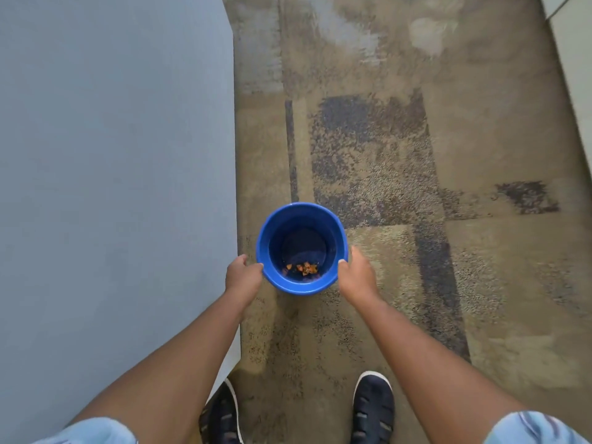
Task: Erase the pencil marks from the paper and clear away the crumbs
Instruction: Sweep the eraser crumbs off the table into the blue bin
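No readable text or labels.

Blocking the way just left of the blue bucket [301, 206]: grey tabletop [112, 187]. Lying open beyond and right of the bucket: patterned carpet [448, 251].

- Orange bits [304, 268] on the base of the bucket [333, 232]: too small to identify.
- Left shoe [224, 415]: partly hidden by the left forearm [179, 363]; cut off at the near edge.
- Right shoe [373, 408]: heel cut off at the near edge.
- Far carpet [352, 43]: blurred.
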